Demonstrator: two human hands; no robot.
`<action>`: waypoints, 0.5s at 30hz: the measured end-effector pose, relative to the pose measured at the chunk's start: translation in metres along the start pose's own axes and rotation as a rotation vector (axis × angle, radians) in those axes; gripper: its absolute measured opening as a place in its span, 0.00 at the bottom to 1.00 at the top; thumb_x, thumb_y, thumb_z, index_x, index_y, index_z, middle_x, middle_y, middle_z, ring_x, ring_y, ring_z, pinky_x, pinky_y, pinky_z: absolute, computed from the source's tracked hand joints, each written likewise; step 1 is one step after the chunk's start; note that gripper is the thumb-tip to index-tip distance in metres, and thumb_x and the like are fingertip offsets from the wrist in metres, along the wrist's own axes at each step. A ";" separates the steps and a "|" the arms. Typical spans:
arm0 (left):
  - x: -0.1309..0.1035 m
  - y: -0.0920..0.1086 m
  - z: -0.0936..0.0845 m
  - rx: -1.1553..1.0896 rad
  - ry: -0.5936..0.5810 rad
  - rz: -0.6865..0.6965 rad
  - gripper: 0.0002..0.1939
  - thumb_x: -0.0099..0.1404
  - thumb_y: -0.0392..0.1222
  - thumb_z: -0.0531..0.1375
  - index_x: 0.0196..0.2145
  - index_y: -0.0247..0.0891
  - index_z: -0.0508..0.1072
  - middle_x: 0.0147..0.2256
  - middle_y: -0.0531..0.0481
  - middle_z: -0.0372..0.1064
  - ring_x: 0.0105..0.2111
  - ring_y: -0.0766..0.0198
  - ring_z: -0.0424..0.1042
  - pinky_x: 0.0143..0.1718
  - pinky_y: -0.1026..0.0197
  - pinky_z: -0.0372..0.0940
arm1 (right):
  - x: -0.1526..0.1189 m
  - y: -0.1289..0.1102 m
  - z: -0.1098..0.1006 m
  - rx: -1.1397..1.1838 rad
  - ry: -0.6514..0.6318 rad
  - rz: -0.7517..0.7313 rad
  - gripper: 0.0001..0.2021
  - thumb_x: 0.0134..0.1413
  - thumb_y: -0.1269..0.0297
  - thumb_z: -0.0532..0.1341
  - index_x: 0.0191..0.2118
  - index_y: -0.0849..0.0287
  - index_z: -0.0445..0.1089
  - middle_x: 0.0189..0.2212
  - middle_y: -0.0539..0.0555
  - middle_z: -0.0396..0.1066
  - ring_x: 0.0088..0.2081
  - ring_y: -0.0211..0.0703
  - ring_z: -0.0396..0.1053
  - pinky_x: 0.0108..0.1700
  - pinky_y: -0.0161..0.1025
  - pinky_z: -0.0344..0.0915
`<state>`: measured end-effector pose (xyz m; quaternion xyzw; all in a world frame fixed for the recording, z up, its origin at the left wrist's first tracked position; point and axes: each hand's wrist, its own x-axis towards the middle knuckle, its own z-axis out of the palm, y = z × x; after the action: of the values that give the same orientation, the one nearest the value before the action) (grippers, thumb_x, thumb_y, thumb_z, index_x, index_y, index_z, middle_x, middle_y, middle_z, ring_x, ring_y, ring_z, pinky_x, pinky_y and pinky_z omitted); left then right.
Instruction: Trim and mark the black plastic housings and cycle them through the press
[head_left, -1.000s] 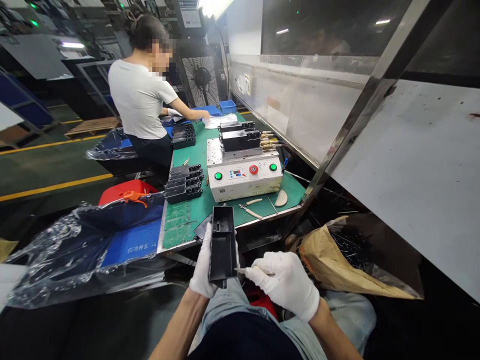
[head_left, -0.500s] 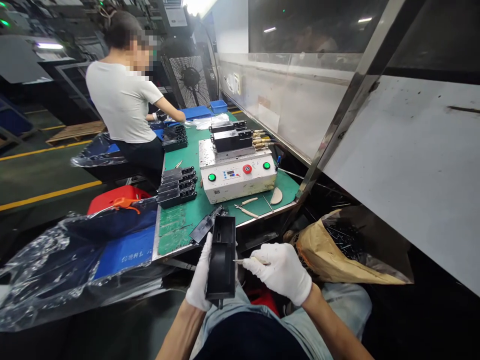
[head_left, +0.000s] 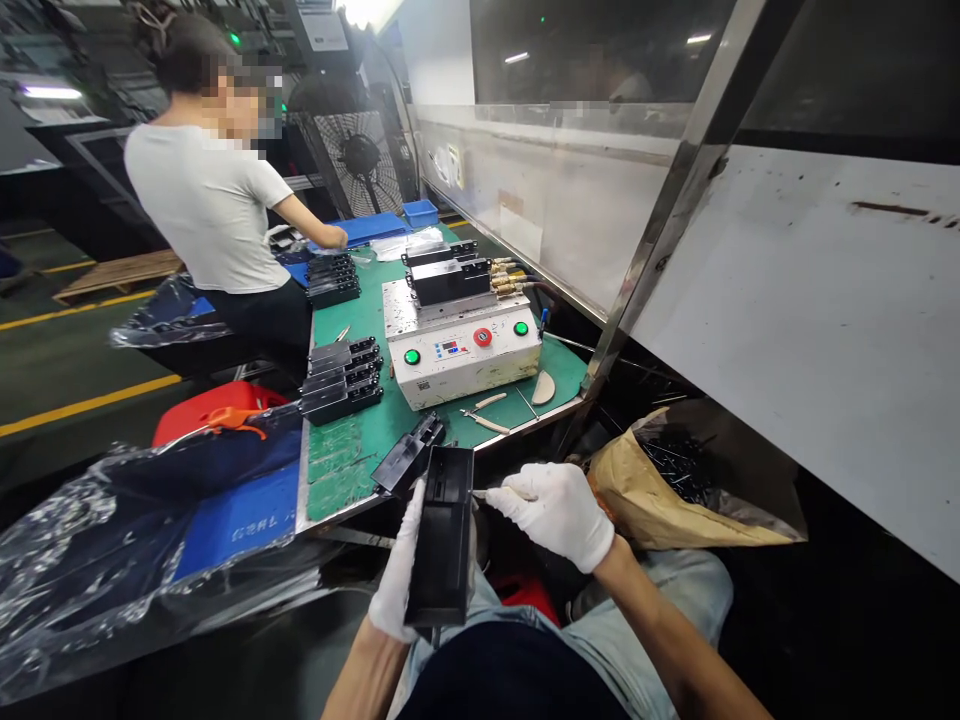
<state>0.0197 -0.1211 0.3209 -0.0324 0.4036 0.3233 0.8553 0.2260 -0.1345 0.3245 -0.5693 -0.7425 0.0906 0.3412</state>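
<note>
A black rectangular plastic housing (head_left: 441, 545), its hollow side facing up, is held above my lap by my gloved left hand (head_left: 397, 580), which wraps its left side. My gloved right hand (head_left: 559, 512) is closed on a thin light-coloured tool (head_left: 487, 493), whose tip meets the right edge of the housing near its upper part. Just beyond the housing, another black part (head_left: 409, 453) lies at the front edge of the green table (head_left: 341, 470).
On the table stand a white machine (head_left: 472, 370) with black parts on top, rows of black housings (head_left: 341, 380), and cutters (head_left: 487, 413). A brown bag (head_left: 652, 490) of black scraps is at right, a plastic-lined blue bin (head_left: 232, 520) at left. A person (head_left: 202, 200) works beyond.
My right hand and the tool tip have moved up along the housing's right edge. The housing sits slightly lower and tilts a little. The whole view has shifted, with the surroundings moving left.
</note>
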 end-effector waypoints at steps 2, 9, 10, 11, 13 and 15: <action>0.000 -0.002 -0.004 -0.020 0.019 -0.006 0.25 0.69 0.60 0.61 0.47 0.33 0.78 0.35 0.43 0.80 0.30 0.57 0.80 0.37 0.56 0.77 | 0.004 0.004 -0.001 -0.018 0.006 0.007 0.30 0.70 0.47 0.56 0.18 0.59 0.61 0.17 0.46 0.61 0.22 0.32 0.56 0.29 0.38 0.46; 0.005 -0.010 -0.043 0.232 0.134 0.063 0.31 0.64 0.56 0.67 0.59 0.36 0.75 0.49 0.41 0.79 0.53 0.50 0.77 0.57 0.54 0.72 | 0.026 0.036 0.004 -0.040 0.118 0.294 0.28 0.67 0.44 0.59 0.20 0.57 0.71 0.19 0.50 0.71 0.24 0.36 0.63 0.30 0.38 0.50; 0.007 -0.011 -0.046 0.252 0.134 0.096 0.31 0.65 0.56 0.67 0.60 0.37 0.74 0.52 0.42 0.78 0.56 0.50 0.75 0.60 0.53 0.70 | 0.027 0.035 0.003 0.017 0.158 0.350 0.28 0.67 0.44 0.58 0.21 0.57 0.73 0.21 0.51 0.73 0.24 0.37 0.65 0.30 0.37 0.52; 0.009 -0.012 -0.048 0.265 0.137 0.139 0.30 0.65 0.57 0.66 0.60 0.39 0.74 0.53 0.42 0.78 0.58 0.49 0.73 0.62 0.52 0.67 | 0.027 0.031 0.002 0.093 0.200 0.394 0.27 0.68 0.45 0.57 0.24 0.57 0.75 0.22 0.52 0.74 0.26 0.38 0.67 0.30 0.36 0.54; 0.015 -0.013 -0.047 0.282 0.159 0.245 0.28 0.66 0.58 0.64 0.59 0.42 0.75 0.56 0.45 0.76 0.63 0.50 0.68 0.67 0.50 0.61 | 0.022 0.013 0.000 0.263 0.256 0.433 0.26 0.70 0.46 0.55 0.29 0.58 0.79 0.27 0.54 0.78 0.29 0.40 0.70 0.31 0.35 0.59; 0.021 -0.015 -0.043 0.297 0.167 0.371 0.25 0.68 0.57 0.63 0.58 0.45 0.76 0.57 0.49 0.75 0.67 0.53 0.60 0.71 0.51 0.53 | 0.015 -0.015 0.000 0.424 0.250 0.440 0.24 0.70 0.47 0.56 0.33 0.59 0.80 0.30 0.54 0.79 0.31 0.41 0.72 0.32 0.34 0.62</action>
<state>0.0088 -0.1353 0.2742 0.1414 0.5150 0.4081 0.7405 0.2124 -0.1262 0.3387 -0.6391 -0.5186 0.2443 0.5127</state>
